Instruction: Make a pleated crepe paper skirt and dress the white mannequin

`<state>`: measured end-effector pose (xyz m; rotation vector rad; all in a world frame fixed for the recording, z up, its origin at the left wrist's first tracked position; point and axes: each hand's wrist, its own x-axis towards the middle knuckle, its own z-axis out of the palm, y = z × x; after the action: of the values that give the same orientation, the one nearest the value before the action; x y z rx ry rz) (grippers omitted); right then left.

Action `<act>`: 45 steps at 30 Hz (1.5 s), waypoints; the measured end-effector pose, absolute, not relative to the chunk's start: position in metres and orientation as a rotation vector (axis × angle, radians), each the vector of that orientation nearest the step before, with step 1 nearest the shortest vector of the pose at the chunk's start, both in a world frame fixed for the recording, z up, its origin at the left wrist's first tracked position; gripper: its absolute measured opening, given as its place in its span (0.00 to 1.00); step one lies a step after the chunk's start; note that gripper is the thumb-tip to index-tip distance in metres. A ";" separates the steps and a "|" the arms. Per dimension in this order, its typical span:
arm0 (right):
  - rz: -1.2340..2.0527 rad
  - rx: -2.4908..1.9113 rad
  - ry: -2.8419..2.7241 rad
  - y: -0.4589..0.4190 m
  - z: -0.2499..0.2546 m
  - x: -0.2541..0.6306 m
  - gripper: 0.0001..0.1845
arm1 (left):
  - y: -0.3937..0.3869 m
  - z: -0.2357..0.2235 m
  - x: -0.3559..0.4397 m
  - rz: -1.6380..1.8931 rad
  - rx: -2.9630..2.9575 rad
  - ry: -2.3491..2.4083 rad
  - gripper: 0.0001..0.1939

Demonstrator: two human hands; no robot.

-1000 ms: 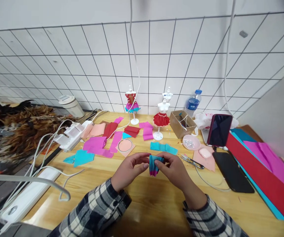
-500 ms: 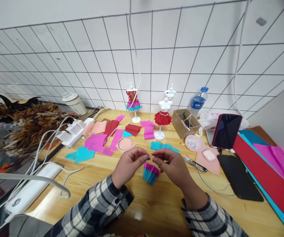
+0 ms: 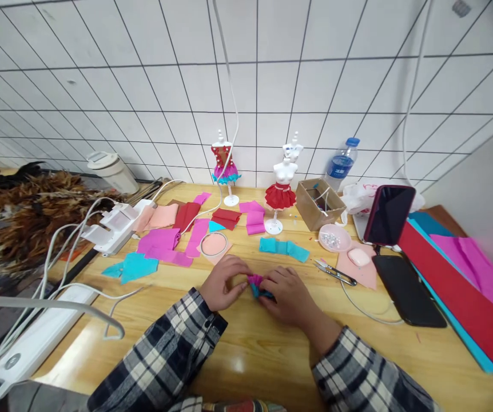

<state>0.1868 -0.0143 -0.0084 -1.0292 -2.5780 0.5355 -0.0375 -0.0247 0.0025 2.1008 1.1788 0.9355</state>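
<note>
- While both hands were brought together over the middle of the wooden table (image 3: 246,349), a small pleated piece (image 3: 258,287) of magenta and turquoise material was set between them, well in from the near edge.
- Its right side was covered by the bent fingers of the right hand (image 3: 287,293); whether it was pinched or merely pressed could not be told. Its left side was touched, or nearly touched, by the left hand (image 3: 224,284), whose grip could not be made out either.
- Pleats could be judged already formed. No fastening to anything else was seen, so the work on the piece was judged unfinished; how much was left could not be told, since much of it was hidden.
- Toward the far edge, a skirted mannequin (image 3: 225,169) and a red-skirted mannequin (image 3: 283,195) were stood upright.
- Just beyond the hands, a turquoise strip (image 3: 284,248) was laid flat, with magenta scraps (image 3: 160,243) spread toward the left edge.
- Beside the right hand, snips (image 3: 336,273) were placed, judged the likeliest thing to be bumped; nearer the right edge, a bead bowl (image 3: 344,243) and a dark phone (image 3: 409,290) were kept.
</note>
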 end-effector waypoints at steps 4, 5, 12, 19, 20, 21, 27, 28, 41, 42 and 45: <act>0.824 -1.061 -2.167 -0.002 0.026 0.186 0.05 | -0.024 0.042 -0.029 0.909 2.085 1.062 0.21; 0.946 -1.024 -2.078 0.000 0.040 0.185 0.07 | -0.022 0.057 -0.027 0.926 2.044 1.135 0.18; 1.083 -0.778 -1.942 0.009 0.098 0.178 0.16 | -0.008 0.133 -0.022 0.935 1.967 1.325 0.08; 0.878 -0.862 -1.811 0.005 0.091 0.176 0.14 | -0.012 0.126 -0.018 1.077 1.840 1.387 0.08; 0.869 -0.876 -1.783 0.005 0.091 0.176 0.11 | -0.012 0.125 -0.017 1.110 1.835 1.393 0.08; 0.862 -0.887 -1.764 0.005 0.092 0.176 0.08 | -0.012 0.124 -0.017 1.132 1.829 1.393 0.08; 0.814 -0.930 -1.755 0.005 0.101 0.179 0.03 | -0.018 0.118 -0.010 1.223 1.845 1.426 0.07; 0.819 -0.932 -1.757 0.004 0.102 0.180 0.03 | -0.019 0.117 -0.009 1.234 1.849 1.441 0.07; 0.554 -0.926 -1.860 -0.010 0.107 0.181 0.06 | -0.020 0.117 -0.005 1.131 1.936 1.387 0.06; 0.536 -0.894 -1.861 -0.011 0.107 0.181 0.08 | -0.020 0.116 -0.005 1.150 1.939 1.381 0.05; 0.469 -0.835 -1.856 -0.012 0.107 0.180 0.08 | -0.021 0.113 -0.006 1.232 1.968 1.315 0.05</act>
<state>0.1801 -0.0119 0.1072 -0.8346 -1.8561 0.4686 -0.0055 -0.0210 0.1134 1.9684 1.3154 1.2315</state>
